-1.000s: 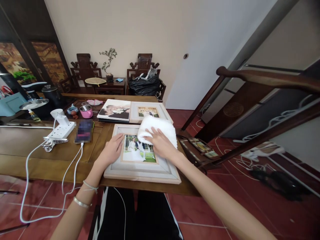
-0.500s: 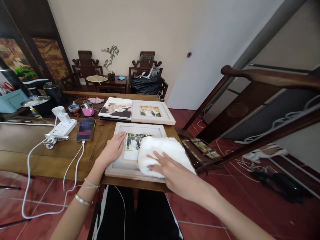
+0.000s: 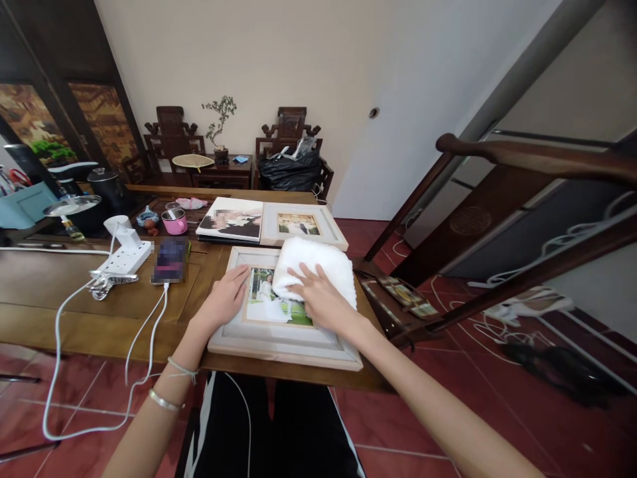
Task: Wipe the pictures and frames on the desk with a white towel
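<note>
A pale framed photo [image 3: 298, 351] lies flat at the table's front edge, its picture partly covered. On its upper right part rests a folded white cloth [image 3: 318, 255]. My right hand [image 3: 321, 295] presses on the cloth with its fingers spread, holding it against the frame. My left hand [image 3: 226, 295] lies on the frame's left side, fingers stretched out over the border and touching it. Just behind are a second framed photo [image 3: 323, 222] and a photo album [image 3: 231, 219], side by side.
On the table [image 3: 134, 325] to the left are a phone [image 3: 170, 261] on a cable, a white power strip [image 3: 127, 257], a metal clip and a pink cup [image 3: 174, 222]. A dark wooden chair [image 3: 432, 226] stands at the right.
My right hand and the cloth have moved away from me, up the frame, uncovering its lower right corner. My left hand has stayed in place.
</note>
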The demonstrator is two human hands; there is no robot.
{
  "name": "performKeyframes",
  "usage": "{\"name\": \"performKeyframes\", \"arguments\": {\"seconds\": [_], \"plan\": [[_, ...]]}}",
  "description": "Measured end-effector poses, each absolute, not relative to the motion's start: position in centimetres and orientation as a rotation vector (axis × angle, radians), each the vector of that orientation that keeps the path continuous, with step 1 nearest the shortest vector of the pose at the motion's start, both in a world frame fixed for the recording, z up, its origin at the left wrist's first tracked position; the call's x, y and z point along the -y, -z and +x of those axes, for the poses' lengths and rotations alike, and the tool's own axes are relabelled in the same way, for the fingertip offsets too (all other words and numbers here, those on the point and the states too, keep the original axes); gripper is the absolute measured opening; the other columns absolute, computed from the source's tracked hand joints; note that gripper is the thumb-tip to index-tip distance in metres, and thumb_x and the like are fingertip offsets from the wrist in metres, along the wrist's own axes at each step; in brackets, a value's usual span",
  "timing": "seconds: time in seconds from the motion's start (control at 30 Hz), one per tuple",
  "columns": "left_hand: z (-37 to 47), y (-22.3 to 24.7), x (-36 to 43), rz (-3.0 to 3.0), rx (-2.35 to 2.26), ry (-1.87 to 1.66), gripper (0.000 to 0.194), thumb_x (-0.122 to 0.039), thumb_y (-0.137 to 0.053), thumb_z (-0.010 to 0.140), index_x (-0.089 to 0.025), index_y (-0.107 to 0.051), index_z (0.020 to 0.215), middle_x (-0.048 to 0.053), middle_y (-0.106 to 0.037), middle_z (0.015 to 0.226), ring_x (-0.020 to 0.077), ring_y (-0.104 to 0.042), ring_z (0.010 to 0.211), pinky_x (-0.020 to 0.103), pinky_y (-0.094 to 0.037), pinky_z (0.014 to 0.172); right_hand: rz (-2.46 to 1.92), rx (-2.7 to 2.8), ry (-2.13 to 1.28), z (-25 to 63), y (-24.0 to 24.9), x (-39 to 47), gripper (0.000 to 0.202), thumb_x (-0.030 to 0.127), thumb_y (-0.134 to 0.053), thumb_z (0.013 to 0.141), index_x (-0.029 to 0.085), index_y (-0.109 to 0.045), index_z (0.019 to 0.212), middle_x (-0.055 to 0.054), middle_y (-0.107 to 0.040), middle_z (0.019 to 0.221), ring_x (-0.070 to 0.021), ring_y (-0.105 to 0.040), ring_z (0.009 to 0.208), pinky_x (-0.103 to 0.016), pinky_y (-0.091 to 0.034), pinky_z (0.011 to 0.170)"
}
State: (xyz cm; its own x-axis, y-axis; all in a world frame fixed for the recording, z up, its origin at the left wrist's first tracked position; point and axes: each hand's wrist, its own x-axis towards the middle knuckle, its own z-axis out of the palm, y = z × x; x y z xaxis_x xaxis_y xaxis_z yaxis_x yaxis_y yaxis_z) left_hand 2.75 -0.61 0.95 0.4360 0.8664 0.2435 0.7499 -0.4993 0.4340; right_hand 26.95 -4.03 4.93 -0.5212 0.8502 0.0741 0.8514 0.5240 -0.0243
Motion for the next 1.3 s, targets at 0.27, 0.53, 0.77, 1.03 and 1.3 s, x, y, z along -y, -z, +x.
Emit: {"name": "performKeyframes", "arguments": {"seconds": [0.27, 0.53, 0.77, 1.03, 1.3], "plan": [[2.8, -1.0, 0.6, 2.434, -1.413, -0.626, 0.045, -0.024, -0.032, 0.095, -0.014, -0.043, 0.138, 0.011, -0.041, 0.146, 0.0226, -0.035, 0.137, 0.044, -0.033, 0.111, -1.334, 2.875, -0.397, 25.7, -8.9, 11.7, 0.068, -0.009, -0.040, 0.065, 0.018, -0.060, 0.124, -0.014, -0.044, 0.143, -0.0303, -0.027, 0.138, -0.057, -0.025, 0.109], [2.9, -1.4, 0.8, 2.452, -1.411, -0.618, 0.045, -0.024, -0.031, 0.095, -0.015, -0.043, 0.137, 0.011, -0.042, 0.146, 0.0234, -0.037, 0.135, 0.046, -0.036, 0.108, -1.328, 2.743, -0.344, 25.9, -6.8, 8.5, 0.073, -0.009, -0.039, 0.062, 0.017, -0.056, 0.128, -0.012, -0.039, 0.147, -0.0277, -0.023, 0.140, -0.053, -0.021, 0.113], [2.9, -1.6, 1.0, 2.423, -1.428, -0.589, 0.045, -0.026, -0.030, 0.095, -0.017, -0.043, 0.138, 0.011, -0.041, 0.146, 0.0245, -0.037, 0.136, 0.049, -0.038, 0.107, -1.442, 2.628, 0.019, 26.1, -4.7, 2.1, 0.070, -0.009, -0.041, 0.065, 0.015, -0.055, 0.129, -0.012, -0.037, 0.148, -0.0301, -0.021, 0.140, -0.056, -0.017, 0.112], [2.8, -1.0, 0.7, 2.437, -1.402, -0.645, 0.044, -0.025, -0.032, 0.095, -0.016, -0.043, 0.137, 0.012, -0.042, 0.145, 0.0239, -0.038, 0.135, 0.048, -0.034, 0.110, -1.359, 2.796, -0.225, 24.0, -6.1, 5.7, 0.070, -0.009, -0.042, 0.064, 0.016, -0.056, 0.129, -0.013, -0.036, 0.148, -0.0357, -0.020, 0.140, -0.061, -0.018, 0.109], [2.7, -0.8, 0.5, 2.430, -1.363, -0.677, 0.044, -0.020, -0.028, 0.095, -0.014, -0.045, 0.136, 0.013, -0.043, 0.145, 0.0233, -0.037, 0.135, 0.046, -0.033, 0.111, -1.089, 2.830, -0.532, 24.5, -7.1, 9.1, 0.076, -0.010, -0.038, 0.057, 0.020, -0.060, 0.123, -0.009, -0.038, 0.148, -0.0252, -0.017, 0.141, -0.053, -0.017, 0.113]]}}
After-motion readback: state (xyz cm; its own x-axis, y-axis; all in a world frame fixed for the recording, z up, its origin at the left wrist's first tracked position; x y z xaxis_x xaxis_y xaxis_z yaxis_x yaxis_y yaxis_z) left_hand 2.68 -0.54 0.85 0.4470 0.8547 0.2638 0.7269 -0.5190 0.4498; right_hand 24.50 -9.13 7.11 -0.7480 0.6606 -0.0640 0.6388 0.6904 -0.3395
